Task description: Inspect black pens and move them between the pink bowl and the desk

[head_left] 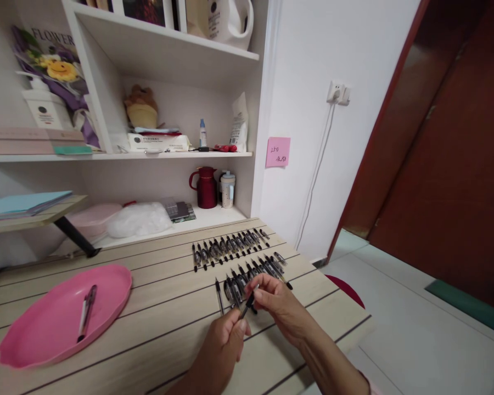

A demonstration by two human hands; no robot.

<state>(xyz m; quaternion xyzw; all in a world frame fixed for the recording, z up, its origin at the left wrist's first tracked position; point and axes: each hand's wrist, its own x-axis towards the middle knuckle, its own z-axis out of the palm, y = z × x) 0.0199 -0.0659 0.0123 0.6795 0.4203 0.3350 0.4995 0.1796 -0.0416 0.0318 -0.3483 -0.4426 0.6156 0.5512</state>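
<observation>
My left hand (224,340) is closed around the lower part of a black pen (247,306), low over the table's front half. At the pen's upper end, my right hand (278,302) pinches with thumb and forefinger; whether it grips the pen or a small part of it is hard to make out. Just beyond my hands lies a row of black pens and caps (267,267), partly hidden by my fingers. One slim pen (219,295) lies at that row's left end. Farther back, a second row of pens and caps (228,247) runs across the table.
A pink tray (111,315) with a couple of pens (86,312) in it sits at the left of the slatted table (160,296). Behind stand white shelves (181,156) with a red jug (206,187) and a cup (228,189). A red stool (346,289) shows beyond the right edge.
</observation>
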